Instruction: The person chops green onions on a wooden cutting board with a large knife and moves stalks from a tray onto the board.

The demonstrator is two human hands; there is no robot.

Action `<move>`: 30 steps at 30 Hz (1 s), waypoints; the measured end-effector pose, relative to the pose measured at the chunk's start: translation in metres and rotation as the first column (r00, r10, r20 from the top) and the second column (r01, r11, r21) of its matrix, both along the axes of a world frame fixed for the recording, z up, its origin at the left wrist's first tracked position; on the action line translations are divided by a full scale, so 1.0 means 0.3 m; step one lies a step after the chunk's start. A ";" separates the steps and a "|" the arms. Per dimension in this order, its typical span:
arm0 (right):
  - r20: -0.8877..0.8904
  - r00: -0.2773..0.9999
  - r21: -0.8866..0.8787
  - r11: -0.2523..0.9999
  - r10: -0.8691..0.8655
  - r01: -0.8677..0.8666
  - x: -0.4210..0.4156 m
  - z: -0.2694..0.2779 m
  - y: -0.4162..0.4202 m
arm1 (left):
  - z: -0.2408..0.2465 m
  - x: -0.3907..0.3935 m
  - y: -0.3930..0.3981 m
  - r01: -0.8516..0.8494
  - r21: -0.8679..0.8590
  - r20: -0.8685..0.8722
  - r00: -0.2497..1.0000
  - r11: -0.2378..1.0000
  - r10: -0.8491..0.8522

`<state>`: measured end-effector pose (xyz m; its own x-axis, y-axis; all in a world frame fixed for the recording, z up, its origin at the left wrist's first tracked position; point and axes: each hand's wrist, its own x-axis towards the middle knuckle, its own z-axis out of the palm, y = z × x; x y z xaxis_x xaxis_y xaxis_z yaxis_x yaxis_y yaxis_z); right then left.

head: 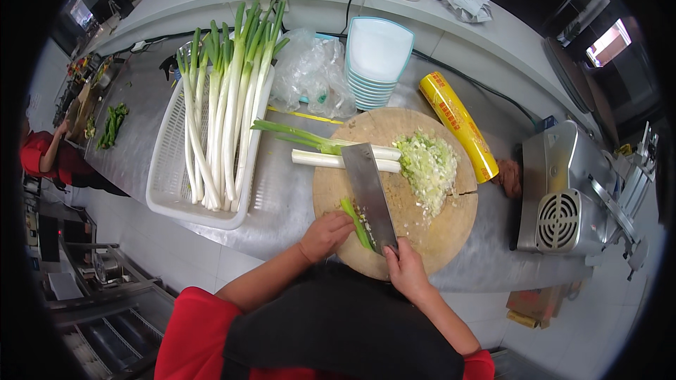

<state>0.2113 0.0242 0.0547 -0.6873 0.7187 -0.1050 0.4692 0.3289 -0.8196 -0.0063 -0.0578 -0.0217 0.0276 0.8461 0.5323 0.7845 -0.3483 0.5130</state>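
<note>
My right hand [407, 270] grips the handle of a broad cleaver [368, 195], its blade pointing away from me over a round wooden chopping board [438, 245]. Close to the blade's left side, my left hand [328, 236] has its fingertips at a strip of green scallion [357, 224]; whether they pinch it is unclear. Two white scallion stalks [317, 159] lie across the far left of the board, one with green leaves, partly behind the blade tip. A heap of chopped scallion [428, 166] covers the board's right half. Small bits lie beside the blade.
Left stands a white plastic basket [163, 190] of long scallions [227, 111]. Behind the board are plastic bags [311, 74] and stacked bowls [377, 45]. A yellow film roll [459, 126] and a metal slicing machine [560, 190] sit right. A person in red [45, 153] is at far left.
</note>
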 end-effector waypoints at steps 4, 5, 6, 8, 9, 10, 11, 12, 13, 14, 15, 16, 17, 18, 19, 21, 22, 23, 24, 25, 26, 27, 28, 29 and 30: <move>-0.008 1.000 -0.020 1.000 0.004 -0.005 -0.015 0.000 0.014 | 0.001 -0.004 0.005 0.003 0.000 0.029 1.000 1.000 -0.003; 0.013 1.000 -0.039 0.999 0.015 -0.015 -0.015 0.007 0.019 | 0.000 -0.004 0.005 0.001 0.001 0.033 0.999 1.000 -0.001; 0.033 0.999 -0.058 0.998 0.027 -0.025 -0.015 0.016 0.027 | -0.007 -0.004 0.004 0.001 0.007 0.037 0.999 1.000 -0.001; 0.053 0.997 -0.051 0.998 0.049 -0.046 -0.022 0.018 0.036 | -0.025 -0.003 0.001 0.001 0.018 0.043 0.999 1.000 -0.001; 0.053 0.997 -0.026 0.998 0.055 -0.053 -0.025 0.015 0.036 | -0.024 -0.002 0.001 -0.001 0.018 0.046 0.999 1.000 0.000; 0.054 0.997 -0.001 0.998 0.060 -0.060 -0.029 0.013 0.038 | -0.021 -0.002 0.002 -0.002 0.018 0.049 0.999 1.000 0.001; 0.055 0.996 -0.001 0.998 0.064 -0.064 -0.039 0.014 0.040 | -0.021 -0.003 0.003 -0.003 0.019 0.052 0.999 1.000 0.002; 0.059 0.996 -0.001 0.998 0.068 -0.068 -0.051 0.017 0.040 | -0.026 0.000 0.001 -0.007 0.014 0.052 0.999 1.000 0.006; 0.063 0.995 -0.001 0.997 0.072 -0.072 -0.067 0.019 0.040 | -0.034 0.002 -0.001 -0.011 0.010 0.052 0.999 1.000 0.011; 0.063 0.995 0.025 0.997 0.076 -0.078 -0.091 0.020 0.045 | -0.040 0.004 -0.003 -0.015 0.005 0.053 0.999 1.000 0.015; 0.062 0.995 0.050 0.995 0.081 -0.085 -0.124 0.016 0.055 | -0.042 0.004 -0.004 -0.010 0.001 0.054 0.998 1.000 0.010; 0.059 0.995 0.076 0.993 0.084 -0.088 -0.159 0.013 0.064 | -0.037 -0.002 -0.001 -0.001 -0.002 0.053 0.999 1.000 0.001; 0.041 0.996 0.075 0.994 0.082 -0.085 -0.190 0.005 0.071 | -0.034 -0.004 -0.001 0.007 -0.004 0.052 0.999 1.000 -0.007; 0.020 0.997 0.078 0.994 0.079 -0.081 -0.225 -0.007 0.079 | -0.030 -0.007 -0.002 0.006 -0.005 0.049 0.999 1.000 -0.006; -0.004 0.997 0.083 0.994 0.076 -0.076 -0.261 -0.020 0.093 | -0.026 -0.006 -0.002 0.006 -0.004 0.041 0.999 1.000 -0.006; -0.076 0.994 0.137 0.988 0.085 -0.074 -0.348 -0.057 0.127 | -0.030 -0.004 -0.004 0.008 -0.004 0.023 1.000 1.000 -0.008; -0.111 0.990 0.164 0.984 0.087 -0.069 -0.379 -0.058 0.143 | -0.040 -0.004 -0.007 0.013 -0.005 0.014 1.000 1.000 -0.013; -0.141 0.988 0.142 0.989 0.060 -0.040 -0.399 -0.040 0.160 | -0.046 -0.005 -0.008 0.020 -0.006 0.004 1.000 1.000 -0.020; -0.170 0.985 0.115 0.993 0.037 -0.018 -0.420 -0.025 0.175 | -0.035 -0.013 -0.011 0.046 -0.051 -0.022 0.999 0.998 -0.047; -0.198 0.980 0.087 0.996 0.011 0.006 -0.428 -0.008 0.179 | -0.022 -0.020 -0.015 0.074 -0.096 -0.046 0.996 0.993 -0.078; -0.209 0.978 0.106 0.994 -0.015 0.037 -0.414 0.027 0.181 | -0.006 -0.026 -0.015 0.102 -0.142 -0.070 0.991 0.985 -0.113; -0.217 0.976 0.124 0.991 -0.027 0.055 -0.391 0.071 0.192 | 0.025 -0.030 -0.010 0.073 -0.118 -0.099 0.991 0.990 -0.085; -0.225 0.973 0.148 0.986 -0.047 0.081 -0.359 0.097 0.212 | 0.069 -0.032 0.011 0.054 -0.088 -0.127 0.990 0.995 -0.065; -0.214 0.973 0.116 0.987 -0.083 0.110 -0.316 0.090 0.231 | 0.091 -0.034 0.031 0.036 -0.057 -0.154 0.987 0.998 -0.045; -0.204 0.971 0.089 0.986 -0.123 0.143 -0.258 0.078 0.242 | 0.089 -0.043 0.051 0.085 -0.077 -0.197 0.975 0.993 -0.098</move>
<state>0.1339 0.0967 0.0782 -0.5845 0.8050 0.1017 0.3467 0.3611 -0.8657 -0.0191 -0.0426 0.0050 0.2067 0.8692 0.4492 0.8401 -0.3930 0.3738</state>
